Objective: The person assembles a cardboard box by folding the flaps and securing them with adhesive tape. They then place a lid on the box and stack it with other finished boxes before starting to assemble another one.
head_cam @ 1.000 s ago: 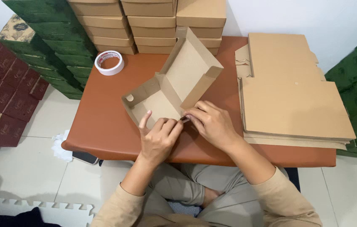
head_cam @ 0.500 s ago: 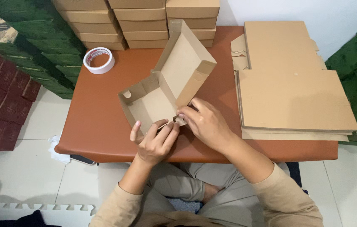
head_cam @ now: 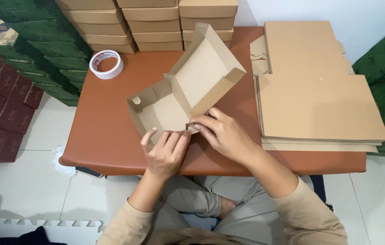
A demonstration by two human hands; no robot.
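A half-folded brown cardboard box (head_cam: 188, 88) lies on the brown table (head_cam: 111, 131), its lid tilted up toward the far side. My left hand (head_cam: 165, 152) presses on the near wall of the box with fingers curled over its edge. My right hand (head_cam: 224, 134) pinches a small flap at the near right corner of the box, thumb and fingers closed on the cardboard.
A roll of white tape (head_cam: 106, 63) rests at the table's far left. Stacked folded brown boxes (head_cam: 156, 22) line the far edge. A pile of flat cardboard blanks (head_cam: 315, 100) covers the right side. Green and dark red boxes (head_cam: 6, 86) stand on the floor around.
Both hands stayed at the near right corner of the box; the fingers shifted slightly while working the flap. The view has drifted a little.
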